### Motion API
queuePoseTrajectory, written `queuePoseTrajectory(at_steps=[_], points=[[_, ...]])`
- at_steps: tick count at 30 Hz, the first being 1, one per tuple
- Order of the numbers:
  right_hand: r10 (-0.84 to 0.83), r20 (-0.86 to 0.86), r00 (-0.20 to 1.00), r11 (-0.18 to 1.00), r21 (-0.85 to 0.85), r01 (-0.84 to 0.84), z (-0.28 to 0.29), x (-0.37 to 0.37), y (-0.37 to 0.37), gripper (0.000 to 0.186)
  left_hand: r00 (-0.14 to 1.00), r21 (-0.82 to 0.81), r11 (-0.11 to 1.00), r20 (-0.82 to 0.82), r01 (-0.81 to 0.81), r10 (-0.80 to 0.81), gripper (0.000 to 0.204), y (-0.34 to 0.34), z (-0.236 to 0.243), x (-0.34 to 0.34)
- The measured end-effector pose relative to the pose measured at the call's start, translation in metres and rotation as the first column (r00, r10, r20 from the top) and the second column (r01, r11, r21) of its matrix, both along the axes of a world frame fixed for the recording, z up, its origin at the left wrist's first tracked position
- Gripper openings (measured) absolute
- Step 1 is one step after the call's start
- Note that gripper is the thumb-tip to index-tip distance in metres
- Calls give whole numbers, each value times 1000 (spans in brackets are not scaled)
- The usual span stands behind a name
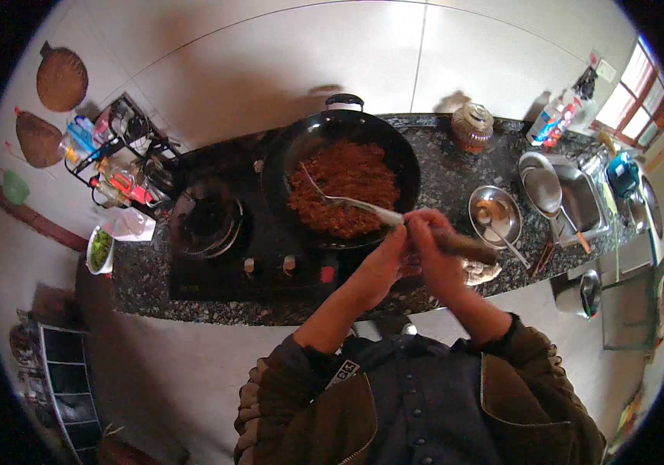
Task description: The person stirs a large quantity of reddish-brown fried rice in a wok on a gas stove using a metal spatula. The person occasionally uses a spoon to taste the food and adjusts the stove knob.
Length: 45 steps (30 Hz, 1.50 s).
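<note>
A black wok (276, 147) on the stove holds a reddish-brown minced or chopped food (355, 174). The metal end of a long-handled spatula (357, 204) rests in the food, and its brown wooden handle slants out over the wok's near right rim. My right hand (434, 252) is closed around that handle. Close against it, my left hand (382, 263) is also closed at the handle, its fingertips partly hidden.
A metal bowl (509, 203) with a ladle stands right of the wok, before the sink (584, 203). Behind is a lidded glass jar (472, 124). At left are a second burner (206, 221), a bottle rack (127, 147) and a white bowl of greens (99, 252).
</note>
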State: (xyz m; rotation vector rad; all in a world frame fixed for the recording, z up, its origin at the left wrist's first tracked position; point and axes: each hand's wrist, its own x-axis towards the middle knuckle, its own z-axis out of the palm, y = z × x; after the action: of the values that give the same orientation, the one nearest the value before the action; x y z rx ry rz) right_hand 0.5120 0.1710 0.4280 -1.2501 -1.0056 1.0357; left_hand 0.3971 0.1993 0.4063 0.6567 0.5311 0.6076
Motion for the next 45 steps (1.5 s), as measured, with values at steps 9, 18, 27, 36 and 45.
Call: queuePoseTrajectory(at_steps=[9, 18, 27, 36, 45], points=[[377, 525, 763, 915, -81, -396, 104, 56, 69, 17, 878, 157, 888, -153, -432, 454, 40, -33, -30, -189], [716, 633, 295, 669, -502, -548, 152, 40, 91, 17, 712, 176, 950, -630, -257, 310, 37, -57, -109, -304], [551, 358, 754, 813, -434, -388, 53, 60, 100, 17, 674, -205, 977, -730, -62, -111, 45, -132, -244, -364], [-39, 49, 998, 999, -9, 39, -49, -1, 93, 22, 548, -447, 384, -809, -808, 211, 37, -283, -388, -415], [-79, 88, 993, 966, -240, 98, 79, 43, 104, 43, 595, -332, 673, -779, -661, 200, 37, -211, -351, -360]])
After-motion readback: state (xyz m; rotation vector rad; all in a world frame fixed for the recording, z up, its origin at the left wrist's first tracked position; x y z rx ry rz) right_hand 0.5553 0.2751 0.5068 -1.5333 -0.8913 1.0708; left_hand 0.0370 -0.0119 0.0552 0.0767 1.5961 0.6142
